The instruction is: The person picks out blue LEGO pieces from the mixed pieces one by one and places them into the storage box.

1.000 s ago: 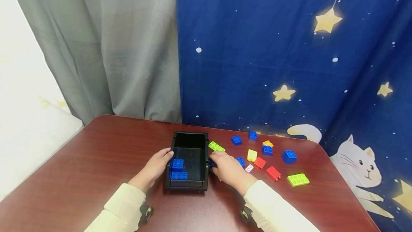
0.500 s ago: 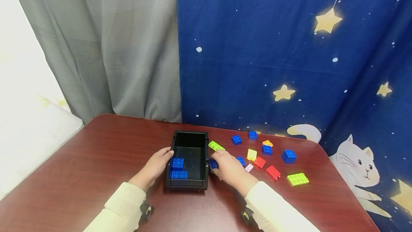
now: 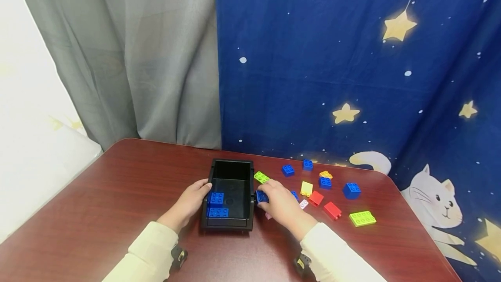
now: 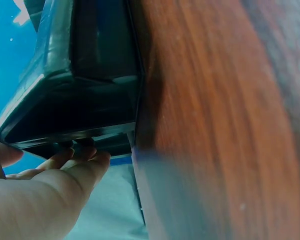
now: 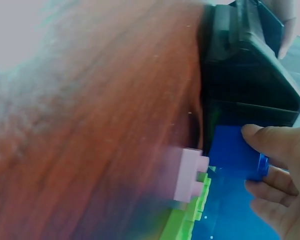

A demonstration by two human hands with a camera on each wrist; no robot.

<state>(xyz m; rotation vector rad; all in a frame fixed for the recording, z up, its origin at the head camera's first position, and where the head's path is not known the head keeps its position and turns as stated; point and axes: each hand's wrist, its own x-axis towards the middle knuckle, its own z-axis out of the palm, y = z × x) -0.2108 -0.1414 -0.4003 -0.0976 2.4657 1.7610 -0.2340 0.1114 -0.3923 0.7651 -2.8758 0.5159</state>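
Note:
A black plastic bin stands upright near the middle of the table, with two blue bricks lying inside at its near left. My left hand grips the bin's left wall, thumb at the rim. Just outside the right wall, my right hand pinches a blue toy brick between thumb and fingers. In the right wrist view this brick overlaps the bin's side. Below it there, a pink brick and a green brick lie close by. The palm covers part of the bricks behind it in the head view.
Right of the bin lie several loose bricks: blue, red, yellow and lime green. Behind the reddish-brown table hang a grey curtain and a blue starry one.
My right hand has shifted slightly right and lifted the blue brick a little, so more of it shows beside the bin. The left hand and the bin have stayed in place.

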